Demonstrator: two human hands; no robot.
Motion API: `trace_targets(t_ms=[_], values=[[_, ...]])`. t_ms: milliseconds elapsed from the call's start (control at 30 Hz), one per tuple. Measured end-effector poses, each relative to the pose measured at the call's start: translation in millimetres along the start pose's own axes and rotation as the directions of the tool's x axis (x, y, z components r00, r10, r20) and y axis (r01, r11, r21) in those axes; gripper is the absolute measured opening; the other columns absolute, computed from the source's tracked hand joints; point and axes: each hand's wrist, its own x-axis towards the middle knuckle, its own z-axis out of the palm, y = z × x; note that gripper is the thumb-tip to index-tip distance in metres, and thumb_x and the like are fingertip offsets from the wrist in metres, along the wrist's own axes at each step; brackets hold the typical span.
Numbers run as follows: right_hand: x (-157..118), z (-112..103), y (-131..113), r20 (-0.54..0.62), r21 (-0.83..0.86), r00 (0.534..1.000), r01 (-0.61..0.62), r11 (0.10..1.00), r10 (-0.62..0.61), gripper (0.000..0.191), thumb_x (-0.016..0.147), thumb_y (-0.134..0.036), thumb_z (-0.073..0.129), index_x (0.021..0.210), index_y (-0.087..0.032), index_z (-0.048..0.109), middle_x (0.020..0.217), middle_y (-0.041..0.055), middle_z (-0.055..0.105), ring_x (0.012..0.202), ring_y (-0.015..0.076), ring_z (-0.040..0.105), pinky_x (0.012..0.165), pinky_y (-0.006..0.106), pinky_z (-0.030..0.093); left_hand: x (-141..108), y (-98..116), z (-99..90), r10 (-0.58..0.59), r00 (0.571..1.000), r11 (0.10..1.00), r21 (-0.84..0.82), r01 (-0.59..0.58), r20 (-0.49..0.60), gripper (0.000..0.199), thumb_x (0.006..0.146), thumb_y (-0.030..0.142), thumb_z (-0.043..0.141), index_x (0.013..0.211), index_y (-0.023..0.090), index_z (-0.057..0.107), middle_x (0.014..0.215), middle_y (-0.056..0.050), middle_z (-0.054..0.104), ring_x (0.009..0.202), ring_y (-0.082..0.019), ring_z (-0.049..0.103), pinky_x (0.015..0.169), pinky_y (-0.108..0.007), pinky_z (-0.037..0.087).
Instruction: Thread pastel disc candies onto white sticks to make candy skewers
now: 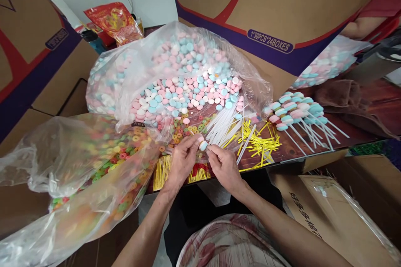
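Observation:
Near the table's front edge, my left hand (184,154) pinches a small stack of candies (202,144), pink, white and pale blue. My right hand (223,162) is closed at the stack's right side, its fingertips pressed together; what they hold is too small to make out. Just behind the hands lie white sticks (221,127), with yellow twist ties (260,144) to their right. Pink, white and blue candies (188,91) spill from a clear bag beyond. Small ring candies (184,127) lie between that pile and my left hand.
A clear bag of coloured ring candies (125,167) slumps at the left. Finished candy sticks (297,110) are piled at the right. Large cartons (225,8) stand behind, and an open carton (338,204) sits at the lower right. A person's arm (365,27) shows at the upper right.

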Motion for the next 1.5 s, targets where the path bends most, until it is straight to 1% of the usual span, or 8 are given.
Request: trace_targets(t_ms=[167,300,467,800,933,1033,1200,1500], values=[[-0.9,-4.0,2.9,-0.056,0.115,0.996,-0.055,0.992,0.062,0.029,0.097,-0.034,0.048,0.071,-0.022,0.054,0.056,-0.0041,0.043,0.054,0.0132,0.039,0.053,0.026,0.031,15.6,4.4,-8.1,-0.008,0.995,1.0,0.025,0.006,0.097,0.039,0.095,0.04,0.056,0.125,0.022,0.072,0.109,-0.005,0.077,0.101,-0.022,0.07,0.096,-0.036,0.053],[-2.5,-8.7,0.9,-0.144,0.189,0.984,-0.079,0.979,0.107,0.032,0.098,-0.034,0.048,0.069,-0.021,0.052,0.058,-0.0038,0.044,0.055,0.0126,0.041,0.055,0.026,0.034,54.7,5.5,-8.7,0.146,0.989,0.942,0.299,-0.15,0.035,0.033,0.094,0.026,0.054,0.118,0.023,0.075,0.094,-0.005,0.075,0.09,-0.021,0.068,0.087,-0.034,0.054],[-2.1,-6.8,4.5,-0.167,0.311,0.97,-0.118,0.943,0.176,0.033,0.097,-0.037,0.053,0.069,-0.021,0.052,0.058,-0.0049,0.043,0.051,0.0107,0.036,0.049,0.024,0.03,88.4,5.9,6.0,0.27,0.876,0.719,0.521,-0.459,0.4,0.035,0.091,0.012,0.046,0.098,0.022,0.079,0.098,-0.009,0.067,0.095,-0.022,0.063,0.083,-0.033,0.05],[-3.3,-7.0,3.5,-0.119,0.268,0.987,-0.075,0.961,0.11,0.031,0.099,-0.034,0.05,0.071,-0.021,0.054,0.059,-0.0046,0.045,0.054,0.0118,0.04,0.054,0.026,0.033,79.4,4.2,14.4,0.178,0.973,0.72,0.655,-0.229,0.145,0.02,0.09,0.016,0.053,0.088,0.018,0.073,0.091,-0.009,0.062,0.085,-0.022,0.061,0.077,-0.032,0.047],[-3.3,-6.4,3.9,-0.115,0.244,0.989,-0.06,0.968,0.09,0.029,0.099,-0.032,0.049,0.073,-0.02,0.056,0.059,-0.0045,0.046,0.056,0.0123,0.043,0.057,0.026,0.036,77.8,2.1,11.5,0.19,0.981,0.876,0.445,-0.187,0.037,0.013,0.088,0.016,0.056,0.083,0.018,0.068,0.09,-0.008,0.064,0.085,-0.02,0.06,0.08,-0.033,0.048],[-3.7,-5.8,5.0,-0.103,0.234,0.992,-0.052,0.971,0.077,0.029,0.099,-0.033,0.049,0.075,-0.02,0.058,0.059,-0.0044,0.046,0.056,0.0124,0.044,0.057,0.026,0.037,76.6,2.8,3.9,0.015,0.999,0.999,-0.033,-0.016,-0.039,0.008,0.085,0.026,0.066,0.081,0.019,0.063,0.082,-0.003,0.066,0.077,-0.016,0.061,0.074,-0.029,0.049],[-4.3,-5.1,5.5,-0.073,0.235,0.996,-0.041,0.971,0.059,0.027,0.099,-0.034,0.05,0.082,-0.018,0.063,0.059,-0.0044,0.047,0.055,0.0122,0.044,0.056,0.025,0.037,65.9,5.1,-6.5,-0.201,0.968,0.738,-0.626,0.251,0.151,0.038,0.064,0.04,0.09,0.081,0.018,0.063,0.08,-0.002,0.071,0.072,-0.013,0.065,0.074,-0.028,0.053],[-7.3,-4.4,4.6,-0.044,0.159,0.999,-0.006,0.987,0.013,0.027,0.099,-0.034,0.05,0.086,-0.017,0.067,0.059,-0.0037,0.046,0.054,0.0119,0.042,0.054,0.025,0.035,56.3,1.3,-8.3,-0.189,0.971,0.65,-0.722,0.235,0.146,0.034,0.062,0.031,0.093,0.076,0.017,0.066,0.08,-0.001,0.072,0.07,-0.01,0.064,0.074,-0.026,0.055]])
